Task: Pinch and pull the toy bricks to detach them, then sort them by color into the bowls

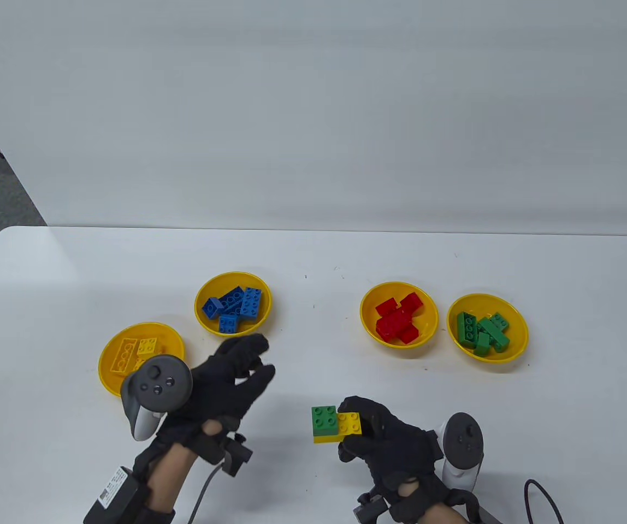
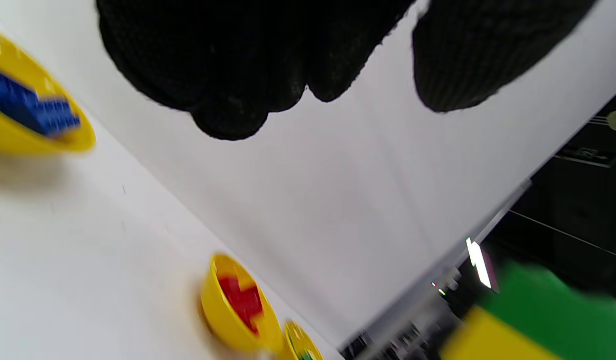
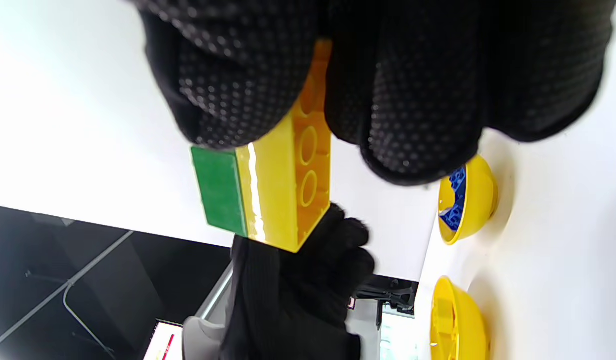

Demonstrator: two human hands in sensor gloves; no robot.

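Observation:
My right hand (image 1: 355, 429) pinches a small brick stack just above the table's near edge. The stack is a green brick (image 1: 324, 418) and a yellow brick (image 1: 349, 422) side by side on a yellow base brick (image 3: 288, 190); in the right wrist view my fingertips (image 3: 412, 125) clamp that base, with the green brick (image 3: 218, 192) on its far side. My left hand (image 1: 259, 363) hovers to the left of the stack with loosely spread fingers and holds nothing. The stack (image 2: 532, 315) shows blurred at the left wrist view's lower right.
Four yellow bowls stand in a row: one with yellow bricks (image 1: 107, 376) at the left, one with blue bricks (image 1: 200, 311), one with red bricks (image 1: 368, 327), one with green bricks (image 1: 518, 338). The table's far edge meets a white wall. A cable (image 1: 543, 494) lies at the lower right.

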